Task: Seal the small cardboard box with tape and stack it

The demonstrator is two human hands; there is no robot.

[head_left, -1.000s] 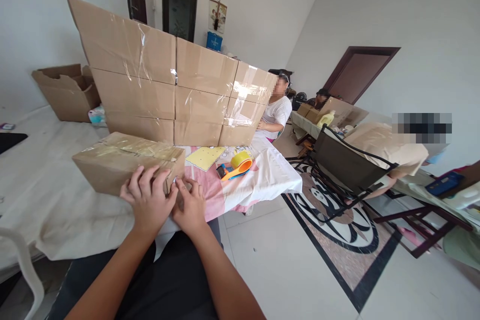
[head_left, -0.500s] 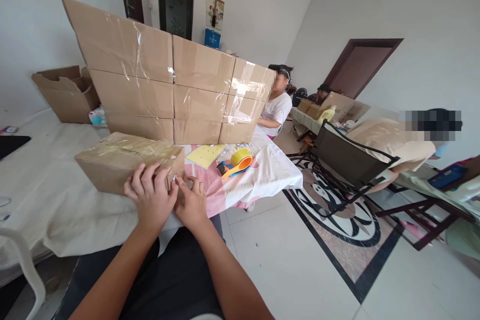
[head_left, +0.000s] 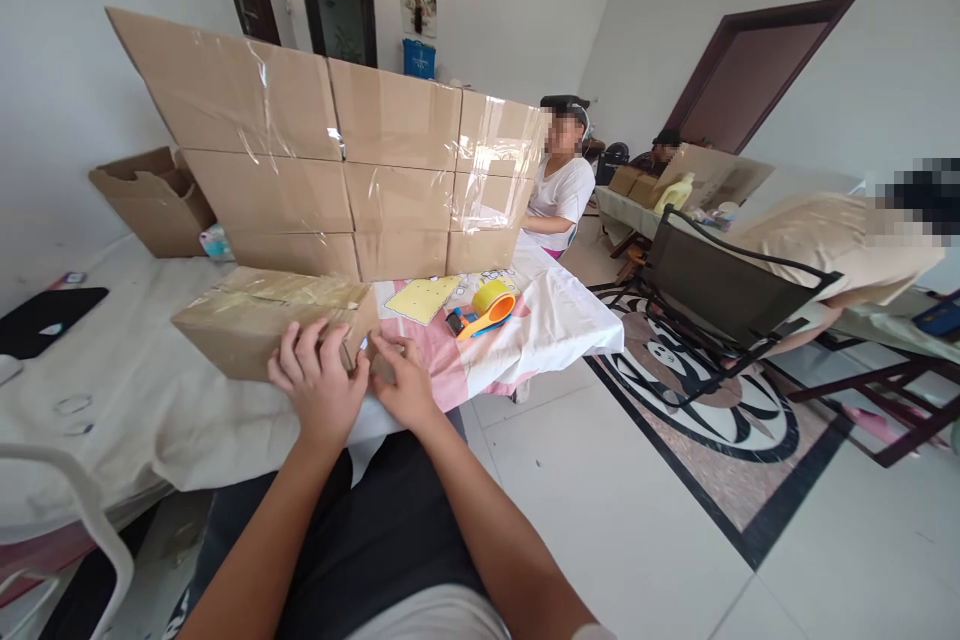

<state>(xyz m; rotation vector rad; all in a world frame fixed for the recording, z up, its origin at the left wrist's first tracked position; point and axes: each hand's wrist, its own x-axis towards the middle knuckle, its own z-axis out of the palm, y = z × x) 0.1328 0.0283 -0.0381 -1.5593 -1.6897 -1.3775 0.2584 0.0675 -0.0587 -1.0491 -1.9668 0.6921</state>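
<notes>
Cardboard box (head_left: 240, 335) lies against the left hand (head_left: 324, 400), fingers (head_left: 307, 350) spread, beside the right hand (head_left: 409, 385), fingers bent, grip unclear.

Premises present as an informal packing workroom, evidenced by a near taped brown cardboard box (head_left: 240, 335), stacked tan cardboard boxes (head_left: 401, 195) behind it, and an orange plastic tape dispenser (head_left: 491, 302) to the right.

Soft, bright light, white glare on taped cartons (head_left: 401, 195), wide-angle stretching toward edges
</notes>
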